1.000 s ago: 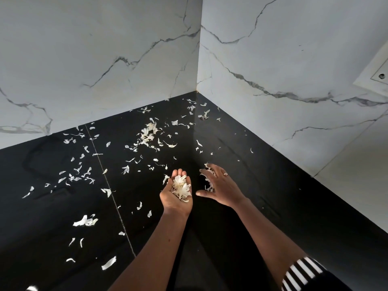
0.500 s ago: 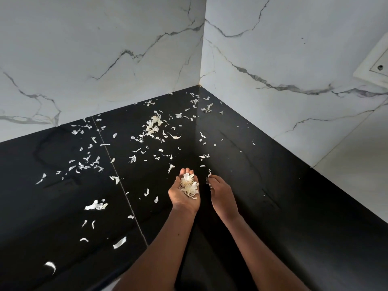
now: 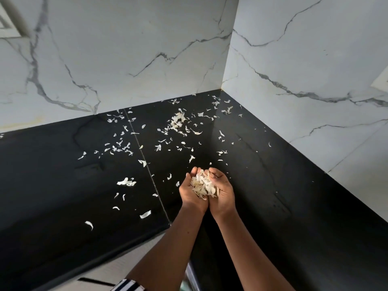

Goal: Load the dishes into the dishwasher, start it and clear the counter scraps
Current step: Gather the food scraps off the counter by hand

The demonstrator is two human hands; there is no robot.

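Note:
White papery scraps (image 3: 202, 184) fill a heap held between my two hands above the black counter (image 3: 283, 185). My left hand (image 3: 190, 194) lies palm up, cupped under the heap. Pressed against it, my right hand (image 3: 224, 192) has its fingers curled over the top of the heap. More scraps lie loose on the counter: a dense patch (image 3: 177, 121) near the back corner, a scatter (image 3: 117, 147) to the left, and bigger single pieces (image 3: 126, 182) nearer the front edge.
White marble walls (image 3: 126, 59) meet in a corner behind the counter. A thin seam (image 3: 147, 164) crosses the counter top. The counter's front edge (image 3: 126, 245) runs at lower left, with a pale cabinet front (image 3: 126, 263) below it.
My right hand swept in from the counter and closed against my left. The heap in my hands has grown. The camera has pulled back and turned slightly left.

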